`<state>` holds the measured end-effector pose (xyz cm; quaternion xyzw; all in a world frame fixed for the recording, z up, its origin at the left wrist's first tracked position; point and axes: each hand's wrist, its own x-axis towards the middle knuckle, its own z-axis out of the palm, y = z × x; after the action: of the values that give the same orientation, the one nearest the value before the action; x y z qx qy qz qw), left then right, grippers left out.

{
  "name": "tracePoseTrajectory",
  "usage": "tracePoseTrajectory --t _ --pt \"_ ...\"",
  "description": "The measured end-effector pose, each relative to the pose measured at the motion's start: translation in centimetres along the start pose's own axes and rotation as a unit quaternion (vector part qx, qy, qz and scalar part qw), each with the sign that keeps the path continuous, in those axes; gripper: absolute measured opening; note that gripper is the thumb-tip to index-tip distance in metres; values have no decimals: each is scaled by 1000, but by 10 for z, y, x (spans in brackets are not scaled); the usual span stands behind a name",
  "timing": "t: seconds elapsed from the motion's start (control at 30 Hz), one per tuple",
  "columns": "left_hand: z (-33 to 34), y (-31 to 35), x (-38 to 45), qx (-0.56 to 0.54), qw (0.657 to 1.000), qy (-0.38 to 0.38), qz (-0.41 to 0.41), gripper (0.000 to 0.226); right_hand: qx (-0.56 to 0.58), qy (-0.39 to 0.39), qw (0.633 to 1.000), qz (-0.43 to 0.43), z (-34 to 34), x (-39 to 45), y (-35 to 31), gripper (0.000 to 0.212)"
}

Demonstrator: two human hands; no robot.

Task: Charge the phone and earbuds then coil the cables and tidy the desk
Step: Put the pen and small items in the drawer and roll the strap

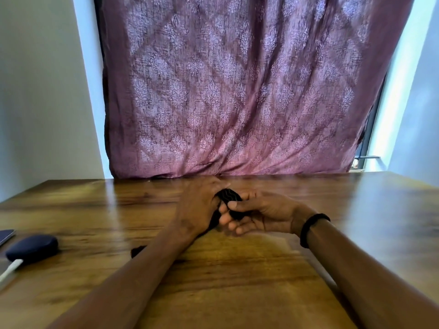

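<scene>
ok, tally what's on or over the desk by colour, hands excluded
Black: 2, the cable gripped by the left hand and right hand, and the wristband
Dark blue: 2, the case and the phone at the frame's edge
White: 1, the plug at the case
Total: 5

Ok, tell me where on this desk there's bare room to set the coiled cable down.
Bare wood lies right of the right hand to the desk edge, and near, between the forearms. The left edge is crowded: earbud case, white plug, phone. Both hands hold the black cable.
</scene>
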<state>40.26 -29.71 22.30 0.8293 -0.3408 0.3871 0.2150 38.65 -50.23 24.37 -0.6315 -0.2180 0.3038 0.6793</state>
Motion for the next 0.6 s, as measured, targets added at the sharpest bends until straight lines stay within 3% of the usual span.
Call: tracePoseTrajectory --t 0.07,0.17,0.3,0.4,0.47,0.53,0.6 --pt "1 4 -2 -56 998 -20 -7 27 29 -23 999 -14 6 -1 -5 25" --pt "4 21 1 -147 982 -2 -116 9 102 -7 993 -51 8 -1 -14 38" --pt "7 36 9 -234 947 -56 -213 22 219 56 961 -157 0 0 -19 38" --pt "5 39 13 -394 858 -85 -318 8 223 110 939 -238 -10 3 -17 36" --pt "2 46 14 -467 793 -103 -378 13 205 143 931 -264 -16 5 -15 35" --pt "0 48 18 -502 766 -100 -388 24 158 185 927 -285 -21 5 -11 33" --pt "-6 46 23 -510 763 -83 -387 32 69 237 923 -295 -22 8 -7 29"
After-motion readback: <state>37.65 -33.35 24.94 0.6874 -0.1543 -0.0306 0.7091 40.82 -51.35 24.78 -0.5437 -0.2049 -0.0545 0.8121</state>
